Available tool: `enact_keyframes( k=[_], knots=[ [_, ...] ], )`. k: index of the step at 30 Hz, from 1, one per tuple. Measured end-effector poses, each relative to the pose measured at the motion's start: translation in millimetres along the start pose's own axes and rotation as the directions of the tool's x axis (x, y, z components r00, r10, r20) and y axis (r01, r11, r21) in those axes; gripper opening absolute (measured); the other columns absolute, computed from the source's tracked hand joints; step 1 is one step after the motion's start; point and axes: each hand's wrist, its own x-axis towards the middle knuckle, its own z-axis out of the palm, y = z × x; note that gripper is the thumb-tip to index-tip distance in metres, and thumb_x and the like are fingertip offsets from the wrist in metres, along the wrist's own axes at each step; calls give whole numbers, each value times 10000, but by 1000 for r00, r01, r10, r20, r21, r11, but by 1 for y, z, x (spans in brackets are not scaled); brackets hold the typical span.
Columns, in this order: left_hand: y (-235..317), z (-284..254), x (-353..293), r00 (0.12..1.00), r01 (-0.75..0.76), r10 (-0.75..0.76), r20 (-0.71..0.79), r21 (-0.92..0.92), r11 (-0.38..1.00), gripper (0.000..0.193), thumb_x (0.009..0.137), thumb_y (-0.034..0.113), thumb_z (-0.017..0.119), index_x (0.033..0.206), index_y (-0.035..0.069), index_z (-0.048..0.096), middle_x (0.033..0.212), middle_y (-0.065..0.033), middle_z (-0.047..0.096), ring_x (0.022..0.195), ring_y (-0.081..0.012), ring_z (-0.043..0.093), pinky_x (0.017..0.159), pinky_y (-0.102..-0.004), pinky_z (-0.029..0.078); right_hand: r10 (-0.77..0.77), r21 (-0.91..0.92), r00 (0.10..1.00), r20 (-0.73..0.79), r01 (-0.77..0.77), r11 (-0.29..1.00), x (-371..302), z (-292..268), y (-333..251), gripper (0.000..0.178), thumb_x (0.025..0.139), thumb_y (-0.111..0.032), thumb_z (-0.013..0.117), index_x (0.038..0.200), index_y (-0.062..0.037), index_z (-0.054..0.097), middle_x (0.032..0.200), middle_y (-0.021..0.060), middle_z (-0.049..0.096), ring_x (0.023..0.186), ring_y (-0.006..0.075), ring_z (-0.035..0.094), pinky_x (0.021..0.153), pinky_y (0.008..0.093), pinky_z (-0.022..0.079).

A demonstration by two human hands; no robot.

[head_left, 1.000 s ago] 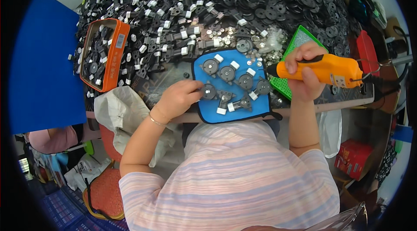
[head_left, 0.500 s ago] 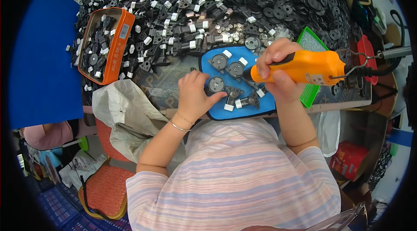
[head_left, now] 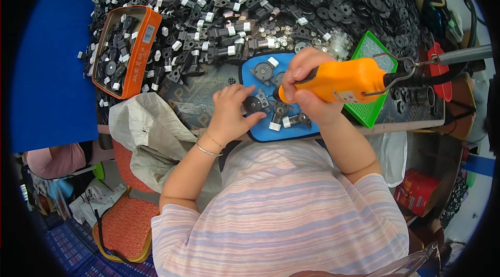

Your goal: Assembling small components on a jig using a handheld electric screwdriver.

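Observation:
My right hand (head_left: 316, 97) is wrapped round an orange electric screwdriver (head_left: 346, 80), which lies nearly level with its black nose toward the left. Between the thumb and fingers of my left hand (head_left: 232, 110) is a black wheel part (head_left: 252, 105) with a small bracket on its right side. The screwdriver's tip comes close to that bracket; whether they touch I cannot tell. Beneath lies a blue mat (head_left: 268, 135). On it rest a round black wheel assembly (head_left: 263, 71) with a white tab and black bracket pieces (head_left: 279, 112) with white ends. Another wheel is partly hidden behind my right hand.
A heap of black parts (head_left: 208, 3) and discs (head_left: 338, 11) covers the table's far side. Small metal pieces (head_left: 276, 34) lie before it. An orange tin (head_left: 143, 53) stands left, a green tray (head_left: 372, 113) right. The screwdriver hangs from a spring (head_left: 463, 55).
My right hand has moved left with the screwdriver, bringing its nose near my left hand. The wheel part in my left hand has turned, and its bracket now shows on the right.

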Motion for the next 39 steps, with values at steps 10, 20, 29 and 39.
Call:
enact_keyframes(
  k=[10,20,29,39],
  knots=[
    [0,-10,-7,999,-26,26,-40,-12,1000,576,548,231,783,1066,85,579,1018,-71,553,1006,-253,482,883,-388,285,-7,40,1000,-6,7,999,1,1,3,224,697,41,630,890,1,524,898,112,489,680,121,514,594,227,452],
    [5,-11,-7,996,-53,57,-67,61,997,446,570,239,752,958,74,606,925,-51,581,949,-231,505,884,-388,274,-39,-22,999,38,39,999,3,0,4,246,745,-62,652,913,6,486,879,117,468,598,158,520,539,252,453],
    [14,4,0,996,17,-5,-84,138,990,402,589,260,753,913,58,628,844,-52,580,910,-235,515,884,-395,274,-7,-26,999,33,8,1000,5,4,6,219,716,-8,631,897,-5,509,880,110,482,652,141,517,567,243,443],
    [6,11,-1,997,56,-52,-56,83,995,401,585,256,768,897,51,622,834,-63,577,896,-250,515,871,-377,289,57,-123,998,38,-52,991,8,6,18,212,676,13,644,862,-26,548,866,74,541,729,128,515,633,246,431]
  ],
)
